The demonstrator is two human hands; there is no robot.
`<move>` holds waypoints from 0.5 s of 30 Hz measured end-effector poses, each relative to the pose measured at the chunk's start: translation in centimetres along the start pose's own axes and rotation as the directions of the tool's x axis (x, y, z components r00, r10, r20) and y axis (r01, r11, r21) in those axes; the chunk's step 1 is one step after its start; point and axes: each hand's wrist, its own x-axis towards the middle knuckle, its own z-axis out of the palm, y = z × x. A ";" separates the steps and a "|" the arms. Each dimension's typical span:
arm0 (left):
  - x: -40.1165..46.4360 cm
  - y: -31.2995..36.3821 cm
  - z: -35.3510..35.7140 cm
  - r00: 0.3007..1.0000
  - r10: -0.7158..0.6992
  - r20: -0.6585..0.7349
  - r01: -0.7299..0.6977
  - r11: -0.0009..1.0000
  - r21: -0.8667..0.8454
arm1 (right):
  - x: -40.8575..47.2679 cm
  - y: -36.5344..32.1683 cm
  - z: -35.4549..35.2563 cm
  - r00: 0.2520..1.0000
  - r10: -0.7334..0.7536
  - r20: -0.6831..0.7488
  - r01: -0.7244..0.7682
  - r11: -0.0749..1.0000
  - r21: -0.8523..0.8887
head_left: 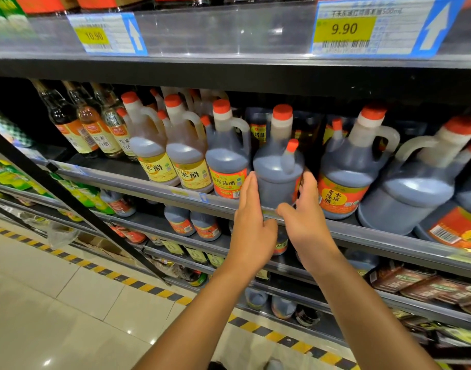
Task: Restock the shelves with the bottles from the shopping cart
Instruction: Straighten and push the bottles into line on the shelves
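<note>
A dark vinegar jug (278, 180) with a red cap and a small side spout stands at the front edge of the middle shelf (138, 182), its label turned away and its image blurred. My left hand (251, 228) presses straight fingers flat against the jug's left side. My right hand (305, 222) holds its right side, fingers curved round it and thumb under the front. Matching dark jugs (346, 177) stand to its right, and another (227, 166) stands to its left. No shopping cart is in view.
Yellow-labelled pale vinegar jugs (154, 156) and slim glass bottles (90, 129) fill the shelf's left. An upper shelf with price tags (343, 29) overhangs closely. Lower shelves hold more bottles and packets. A black diagonal bar (69, 198) crosses at the left, above a tiled floor with hazard striping (117, 276).
</note>
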 end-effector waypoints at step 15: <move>-0.6 0.5 0.7 0.998 0.050 -0.048 -0.052 0.998 -0.037 | 0.6 -1.3 -0.7 0.994 -0.098 0.053 0.094 0.993 0.068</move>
